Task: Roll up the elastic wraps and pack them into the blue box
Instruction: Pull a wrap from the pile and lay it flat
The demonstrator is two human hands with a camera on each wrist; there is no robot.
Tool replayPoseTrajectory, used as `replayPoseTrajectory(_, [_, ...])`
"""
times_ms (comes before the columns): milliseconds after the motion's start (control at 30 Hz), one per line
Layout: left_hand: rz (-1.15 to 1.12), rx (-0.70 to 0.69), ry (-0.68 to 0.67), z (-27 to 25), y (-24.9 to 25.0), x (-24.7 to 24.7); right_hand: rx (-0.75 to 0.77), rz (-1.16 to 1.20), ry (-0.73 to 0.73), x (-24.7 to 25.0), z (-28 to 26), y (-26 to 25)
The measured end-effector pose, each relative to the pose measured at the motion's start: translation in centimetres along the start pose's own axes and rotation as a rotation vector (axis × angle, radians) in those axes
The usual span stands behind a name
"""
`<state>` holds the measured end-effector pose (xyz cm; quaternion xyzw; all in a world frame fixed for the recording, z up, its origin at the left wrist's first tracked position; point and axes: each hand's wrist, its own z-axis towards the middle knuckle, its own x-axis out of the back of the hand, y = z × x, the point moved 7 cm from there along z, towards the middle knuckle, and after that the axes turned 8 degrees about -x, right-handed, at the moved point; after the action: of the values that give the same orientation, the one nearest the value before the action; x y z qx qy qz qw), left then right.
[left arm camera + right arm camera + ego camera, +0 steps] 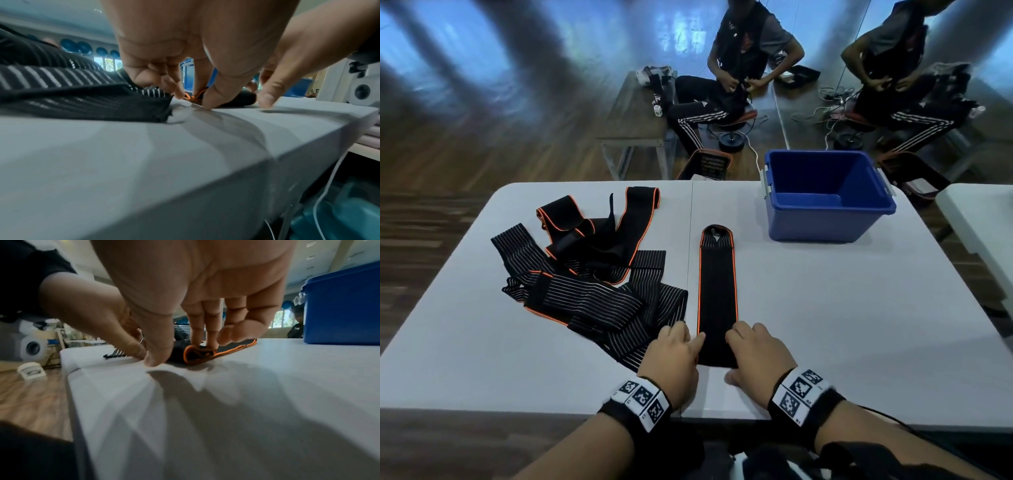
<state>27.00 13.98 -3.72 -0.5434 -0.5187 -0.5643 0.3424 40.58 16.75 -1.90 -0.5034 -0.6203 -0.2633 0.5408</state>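
Observation:
A black elastic wrap with orange edges (717,291) lies stretched straight away from me on the white table (842,308). Both hands are at its near end. My left hand (674,353) pinches the left corner and my right hand (753,349) holds the right corner. In the right wrist view the near end is curled over into a small first turn (197,355), with my right fingers (202,331) pressing on top and the thumb behind it. The blue box (818,222) stands open and empty at the table's far right.
A loose pile of striped and orange-edged wraps (585,267) covers the table's left half, its edge touching my left hand. A second white table (979,212) sits at the right. Beyond the table a seated person, a bench and a floor basket (709,164) are visible.

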Motion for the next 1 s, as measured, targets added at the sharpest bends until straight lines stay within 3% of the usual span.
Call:
replayPoseTrajectory(167, [-0.21, 0.123, 0.026, 0.0, -1.5, -0.4, -0.024, 0.16, -0.006, -0.7, 0.0, 1.1])
replayPoseTrajectory(300, [-0.413, 0.239, 0.087, 0.5, -2.2, -0.1, -0.187, 0.404, -0.043, -0.4, 1.5, 2.9])
replayPoseTrajectory(533, [-0.506, 0.334, 0.116, 1.0, -2.9, 0.2, -0.408, 0.67, -0.054, -1.0, 2.6, 4.8])
replayPoseTrajectory(867, [-0.508, 0.311, -0.063, 1.6, -2.6, 0.7, -0.308, 0.457, -0.055, -0.1, 2.1, 4.0])
replayPoseTrajectory(1000, [-0.389, 0.273, 0.045, 1.8, -2.3, 1.9, -0.288, 0.297, -0.097, 0.0, 2.1, 3.4])
